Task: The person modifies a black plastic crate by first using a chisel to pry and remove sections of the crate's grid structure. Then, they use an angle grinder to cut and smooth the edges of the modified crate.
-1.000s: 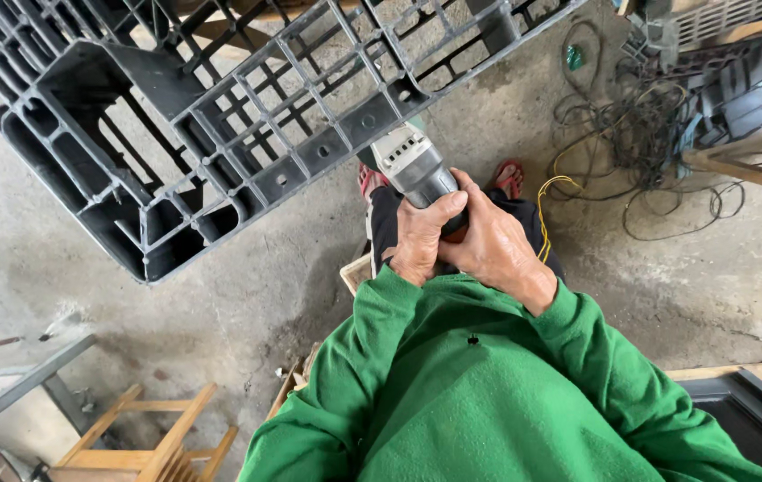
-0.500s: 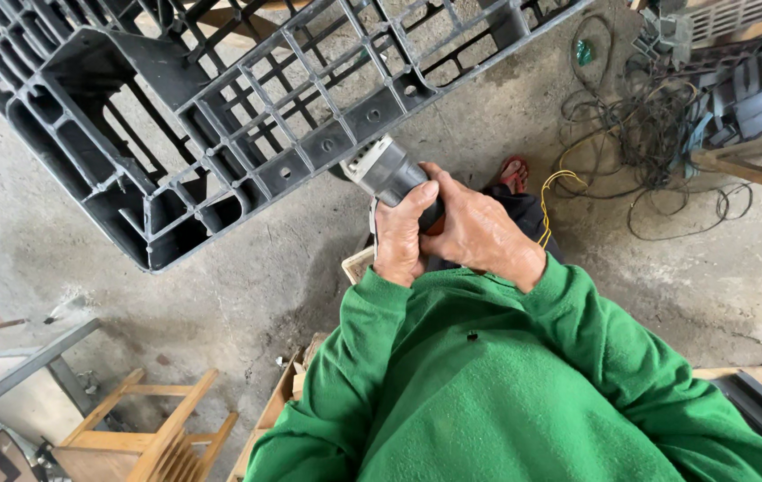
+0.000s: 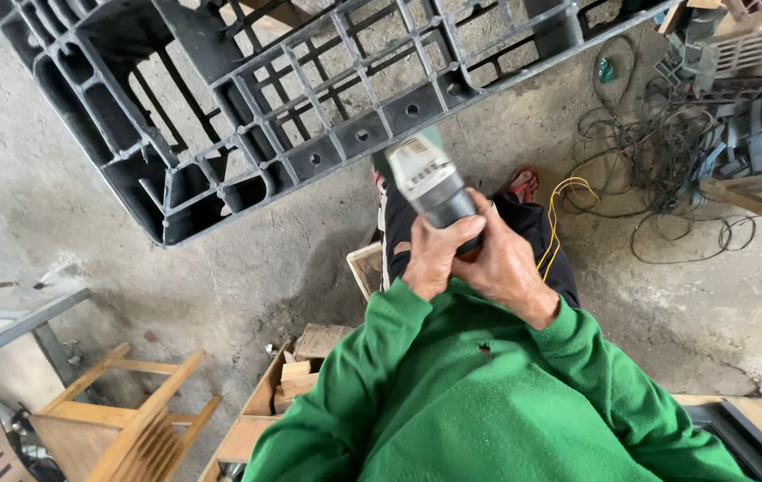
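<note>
While both hands wrap one grip around the power tool (image 3: 430, 183), the left hand (image 3: 434, 254) and right hand (image 3: 508, 268) are closed tight on its body, its head pointing toward eleven o'clock at the grey plastic pallet (image 3: 310, 116). Tangled cables (image 3: 658, 161) lie at two o'clock on the concrete floor (image 3: 60, 205).

Workshop: concrete floor (image 3: 60, 205), tangled cables (image 3: 658, 170).

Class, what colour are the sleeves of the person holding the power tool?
Bright green sleeves, clearest in the head view, its only view.
</note>
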